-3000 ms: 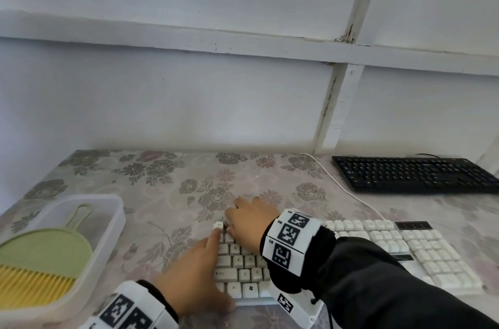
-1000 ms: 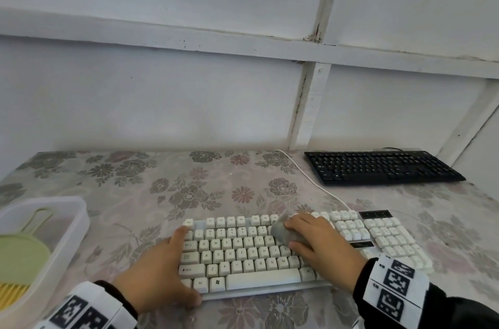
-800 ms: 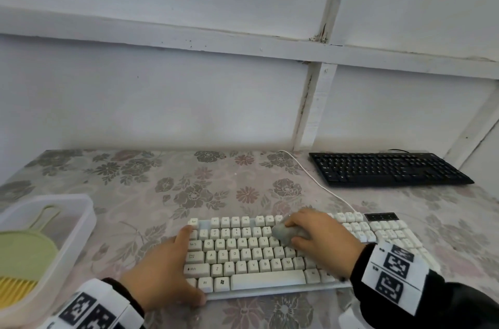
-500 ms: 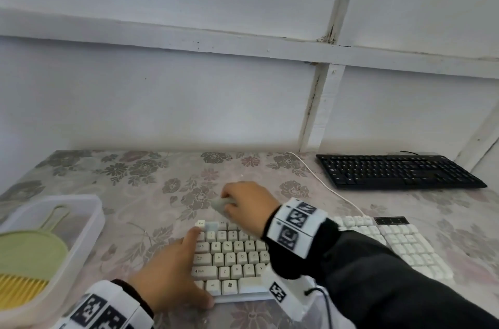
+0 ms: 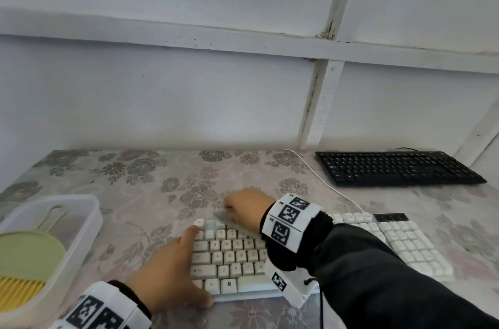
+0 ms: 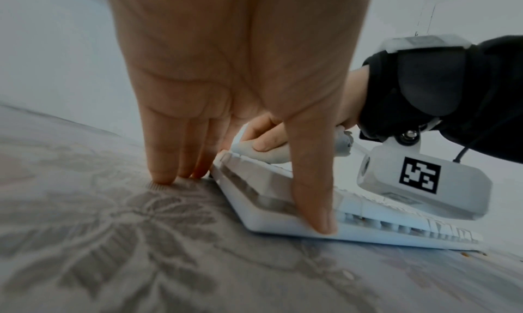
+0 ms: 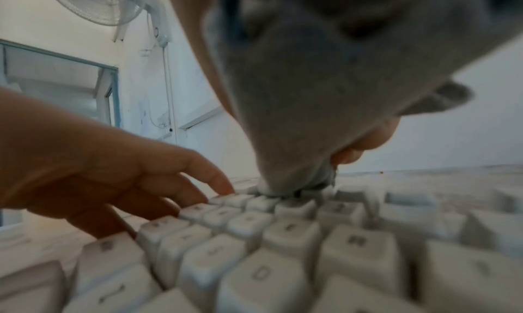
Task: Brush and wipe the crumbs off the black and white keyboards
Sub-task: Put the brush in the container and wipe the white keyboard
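my left hand (image 5: 172, 269) lay flat, bracing the white keyboard (image 5: 232, 256) so my right hand (image 5: 243, 207) could scrub with its clutched grey cloth (image 7: 311, 94).

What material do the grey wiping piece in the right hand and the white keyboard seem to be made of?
Grey wiping piece: apparently soft cloth, matte and slightly fuzzy; it bunches and folds under the right hand. White keyboard: looks like hard moulded plastic, off-white with a dull sheen, with rigid keycaps and printed letters.
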Motion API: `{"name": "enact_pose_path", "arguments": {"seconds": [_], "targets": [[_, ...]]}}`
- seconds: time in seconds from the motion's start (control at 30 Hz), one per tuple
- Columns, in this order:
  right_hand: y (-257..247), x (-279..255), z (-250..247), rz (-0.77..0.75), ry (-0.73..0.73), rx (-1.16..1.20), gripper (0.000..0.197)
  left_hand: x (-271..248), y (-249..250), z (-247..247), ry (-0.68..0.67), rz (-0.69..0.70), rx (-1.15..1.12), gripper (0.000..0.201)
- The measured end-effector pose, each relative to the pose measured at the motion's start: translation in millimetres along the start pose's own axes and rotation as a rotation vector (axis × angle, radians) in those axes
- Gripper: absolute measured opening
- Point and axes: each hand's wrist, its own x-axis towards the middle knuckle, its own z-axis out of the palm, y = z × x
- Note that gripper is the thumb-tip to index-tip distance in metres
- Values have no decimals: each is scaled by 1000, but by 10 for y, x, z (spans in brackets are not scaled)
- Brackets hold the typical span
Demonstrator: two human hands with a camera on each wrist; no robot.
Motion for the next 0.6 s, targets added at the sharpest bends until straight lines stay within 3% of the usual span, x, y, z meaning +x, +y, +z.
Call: {"name": "enact_pose_path", "arguments": {"seconds": [0.2, 0.4, 0.5, 0.6], "targets": [[686, -511, -146, 268, -62, 64, 41, 16, -20, 5, -22, -6, -25, 118], [1394, -926, -218, 507, -90, -44, 39, 22, -11, 8, -30, -13, -21, 120], [1511, -948, -232, 548, -105, -42, 35, 26, 0, 7, -28, -17, -18, 121], [1315, -847, -309, 540, -147, -142, 30, 35, -13, 11, -24, -20, -21, 121]]}}
